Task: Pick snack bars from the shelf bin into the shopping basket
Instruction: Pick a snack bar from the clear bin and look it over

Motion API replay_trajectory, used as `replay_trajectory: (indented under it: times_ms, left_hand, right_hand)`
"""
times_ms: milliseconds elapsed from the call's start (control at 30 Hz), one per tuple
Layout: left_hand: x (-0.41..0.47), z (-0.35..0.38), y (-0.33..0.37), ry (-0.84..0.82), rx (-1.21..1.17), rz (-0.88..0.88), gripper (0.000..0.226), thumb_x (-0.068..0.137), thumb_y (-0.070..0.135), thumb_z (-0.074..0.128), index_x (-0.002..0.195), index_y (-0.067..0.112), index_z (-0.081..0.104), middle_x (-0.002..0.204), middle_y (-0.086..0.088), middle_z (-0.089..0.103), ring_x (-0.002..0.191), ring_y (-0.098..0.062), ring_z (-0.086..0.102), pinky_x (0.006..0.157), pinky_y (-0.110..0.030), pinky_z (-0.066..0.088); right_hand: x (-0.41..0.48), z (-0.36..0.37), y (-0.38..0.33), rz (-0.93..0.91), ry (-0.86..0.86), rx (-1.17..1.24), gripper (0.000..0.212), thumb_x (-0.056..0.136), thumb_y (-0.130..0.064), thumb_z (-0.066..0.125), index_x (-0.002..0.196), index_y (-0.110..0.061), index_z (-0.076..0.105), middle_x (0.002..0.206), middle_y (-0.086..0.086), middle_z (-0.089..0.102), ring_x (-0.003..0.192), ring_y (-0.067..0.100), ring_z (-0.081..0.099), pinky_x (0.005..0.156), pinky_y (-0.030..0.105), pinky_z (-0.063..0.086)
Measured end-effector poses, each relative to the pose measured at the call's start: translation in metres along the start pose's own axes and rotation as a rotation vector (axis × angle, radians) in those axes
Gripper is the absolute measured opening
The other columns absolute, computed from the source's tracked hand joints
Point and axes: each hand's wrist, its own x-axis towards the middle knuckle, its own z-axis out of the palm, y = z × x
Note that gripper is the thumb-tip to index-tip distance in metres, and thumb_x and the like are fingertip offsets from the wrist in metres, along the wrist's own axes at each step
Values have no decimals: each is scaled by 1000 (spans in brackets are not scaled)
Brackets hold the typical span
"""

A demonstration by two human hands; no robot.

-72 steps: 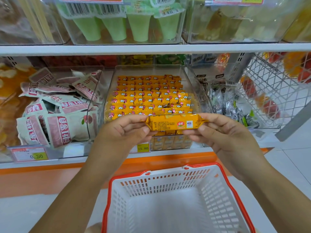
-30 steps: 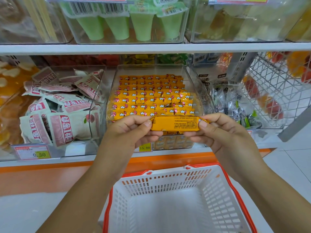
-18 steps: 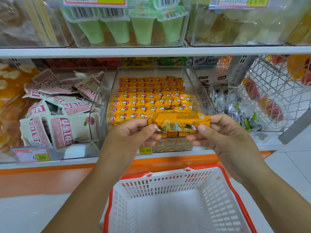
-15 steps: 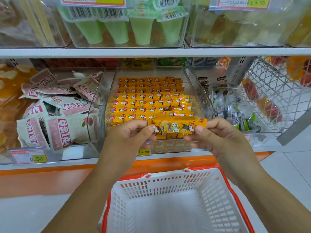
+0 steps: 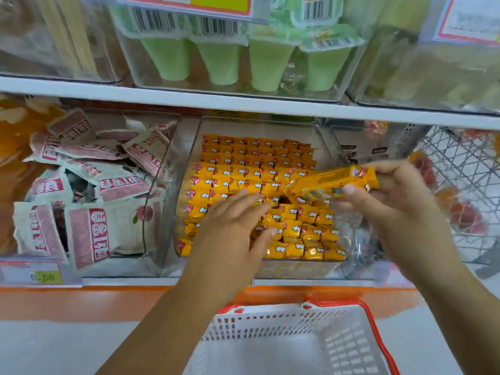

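One snack bar [image 5: 332,182], orange-wrapped, is being held in the air over the right-hand rows of the clear shelf bin [image 5: 173,190], its far end tilting up toward 2 o'clock. The right hand [image 5: 400,196] is pinching it at that end, thumb on the near face and fingers curling behind. At 8 o'clock from the bar, the left hand [image 5: 235,226] is reaching over the stacked bars [image 5: 243,169] with fingers straight and slightly spread, holding nothing; motion blur is hiding whether the fingertips are touching the wrappers. The stacked bars are lying in tidy rows across the bin.

At 6 o'clock from the bin, the shopping basket [image 5: 270,320], white with a red rim, is sitting below the orange shelf edge. At 9 o'clock, pink-and-white pouches [image 5: 89,234] are lying heaped in a neighbouring clear bin. At 12 o'clock, green cups [image 5: 265,66] are standing above the white shelf board [image 5: 243,104]. At 3 o'clock, a wire basket [image 5: 460,169] is holding red and orange items, too blurred to identify.
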Motion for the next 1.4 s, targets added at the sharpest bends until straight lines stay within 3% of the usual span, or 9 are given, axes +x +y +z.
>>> replay_trajectory:
  times_ms: [100,233,567,733,867,1067,1200,1300,1400]
  left_hand:
    - [4,4,-6,-66,92,31,66,91,62,20,142,31,50,155,9,39,147,-12,26,122,-43,18]
    - [5,6,-12,-98,166,33,69,92,65,11,148,35,39,160,10,27,150,-11,16,122,-38,3]
    - [5,4,-16,-104,176,83,74,91,67,5,149,34,37,161,7,26,151,-13,12,122,-40,5]
    - [5,6,-16,-102,162,78,72,93,66,7,148,32,40,162,6,22,151,-13,12,122,-40,5]
    - [7,7,-14,-109,153,58,74,91,66,3,147,35,40,163,7,20,152,-12,6,121,-36,-4]
    - [6,5,-13,-108,152,43,77,88,67,0,147,37,39,162,8,21,152,-11,3,119,-34,-9]
    - [4,-3,-8,-77,77,-4,79,86,73,9,152,35,27,162,12,22,151,-5,7,117,-26,-10]
    - [-1,-11,-2,-79,-88,-74,76,89,70,30,155,36,15,161,15,23,149,-6,14,122,-28,10]
    - [-12,-18,2,-36,-231,-78,62,91,57,47,149,35,36,138,25,46,132,-6,40,106,-22,35]
  right_hand:
    - [32,10,-1,-4,-141,-344,25,85,-20,72,91,-35,53,92,-6,73,87,11,72,82,43,58]
    - [59,22,-6,-62,-429,-911,23,87,-33,71,98,-37,52,95,-18,58,86,3,58,71,18,46]
    - [89,46,29,-9,-772,-1235,24,98,-32,55,120,-27,65,114,1,48,107,19,50,95,36,44]
    - [78,62,26,-115,-592,-1056,25,96,-34,59,114,-19,68,108,-2,54,97,12,53,81,24,41]
    - [71,79,37,-209,-527,-1170,22,95,-33,60,112,-21,67,112,0,58,100,16,57,76,23,36]
    - [62,67,21,-257,-386,-985,9,102,-30,48,103,-24,54,67,-10,53,57,4,50,52,24,31]
    - [33,49,13,-353,-191,-743,16,99,-32,49,108,-24,59,90,-8,68,81,12,65,69,33,53]
    - [0,37,11,-326,-77,-438,10,96,-36,50,100,-42,56,106,-16,70,95,8,68,80,40,58]
    - [-29,32,9,-216,-29,-52,10,94,-23,50,92,-31,56,97,-9,73,89,13,71,76,32,59]
